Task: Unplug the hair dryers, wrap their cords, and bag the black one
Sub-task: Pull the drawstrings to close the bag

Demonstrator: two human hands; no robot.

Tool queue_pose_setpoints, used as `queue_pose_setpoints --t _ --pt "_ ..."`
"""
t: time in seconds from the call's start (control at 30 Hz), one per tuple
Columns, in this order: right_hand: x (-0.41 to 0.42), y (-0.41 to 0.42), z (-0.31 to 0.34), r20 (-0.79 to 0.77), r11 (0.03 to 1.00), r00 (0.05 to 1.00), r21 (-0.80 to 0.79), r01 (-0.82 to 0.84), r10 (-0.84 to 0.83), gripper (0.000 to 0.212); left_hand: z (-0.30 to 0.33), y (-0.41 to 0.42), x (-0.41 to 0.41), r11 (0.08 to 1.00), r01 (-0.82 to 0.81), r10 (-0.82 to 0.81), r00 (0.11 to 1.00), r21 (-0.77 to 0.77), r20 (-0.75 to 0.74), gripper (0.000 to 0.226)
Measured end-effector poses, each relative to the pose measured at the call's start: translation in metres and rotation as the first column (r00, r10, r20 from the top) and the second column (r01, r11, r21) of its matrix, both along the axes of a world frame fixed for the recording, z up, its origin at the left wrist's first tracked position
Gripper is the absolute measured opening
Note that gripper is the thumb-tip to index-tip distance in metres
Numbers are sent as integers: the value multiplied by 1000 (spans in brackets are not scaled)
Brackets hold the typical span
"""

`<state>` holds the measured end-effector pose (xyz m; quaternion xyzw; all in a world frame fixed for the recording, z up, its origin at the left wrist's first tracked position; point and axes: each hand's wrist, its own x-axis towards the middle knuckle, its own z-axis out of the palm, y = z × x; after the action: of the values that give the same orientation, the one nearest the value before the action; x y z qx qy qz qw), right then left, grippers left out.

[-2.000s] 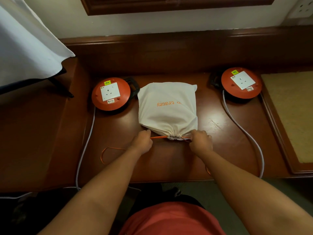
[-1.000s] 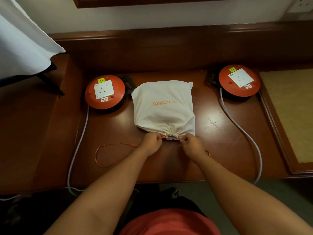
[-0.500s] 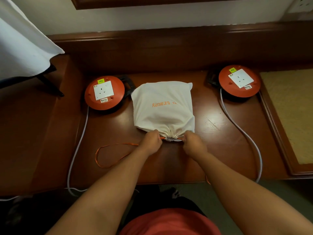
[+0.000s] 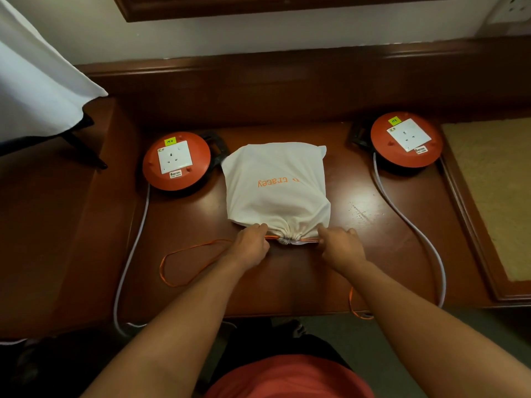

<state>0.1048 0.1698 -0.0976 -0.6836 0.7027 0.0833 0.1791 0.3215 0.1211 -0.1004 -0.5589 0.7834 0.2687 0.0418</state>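
A cream drawstring bag (image 4: pixel 277 185) with orange lettering lies bulging on the brown wooden desk (image 4: pixel 287 282), its mouth gathered tight toward me. Whatever is inside is hidden. My left hand (image 4: pixel 250 247) grips the orange drawstring (image 4: pixel 186 265) just left of the gathered mouth. My right hand (image 4: pixel 340 248) grips the same string on the right side. The string is taut between my hands. One loop of it lies on the desk to the left, and another hangs over the front edge at the right. No hair dryer is in view.
Two orange cable reels with white sockets sit on the desk, the left reel (image 4: pixel 176 160) and the right reel (image 4: pixel 406 139), each with a white cable (image 4: pixel 413 225) running off the front edge. A white cloth (image 4: pixel 34 90) hangs at far left. A tan mat (image 4: pixel 494 191) lies at right.
My hands came in close to the bag's mouth and have now drawn slightly apart again, pulling the string taut. The bag has stayed in place.
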Motion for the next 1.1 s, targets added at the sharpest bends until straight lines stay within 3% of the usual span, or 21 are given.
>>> queue_pose_setpoints --t 0.27,0.67,0.8,0.9,0.97,1.0,1.03,1.07,1.1 --pt "-12 10 2 -24 999 999 25 27 -27 17 -5 3 6 1000 5 -5 1000 -12 -30 19" --pt "-19 14 5 -200 998 978 46 -51 59 27 -11 7 8 999 34 -35 998 -25 -55 14" --pt "-20 20 3 -107 997 993 51 56 -50 24 -19 10 15 1000 10 -7 993 27 -118 9" --pt "-8 40 -2 86 957 975 -191 220 -207 21 -21 22 20 986 -66 45 990 -155 -134 21" --pt "2 53 -9 319 894 895 -220 390 -312 13 -18 39 18 929 -150 81 975 -339 -208 28" --pt "9 57 -13 456 862 809 -153 483 -373 10 -18 48 16 902 -210 112 958 -378 -265 23" --pt "17 58 -15 578 816 670 -12 578 -466 12 -19 58 11 896 -288 178 930 -339 -322 16" --pt "25 56 -15 672 734 462 181 655 -578 17 -18 64 4 899 -395 301 871 -189 -388 9" --pt "33 53 -14 715 617 196 393 682 -671 21 -18 66 -3 860 -507 483 764 66 -428 6"
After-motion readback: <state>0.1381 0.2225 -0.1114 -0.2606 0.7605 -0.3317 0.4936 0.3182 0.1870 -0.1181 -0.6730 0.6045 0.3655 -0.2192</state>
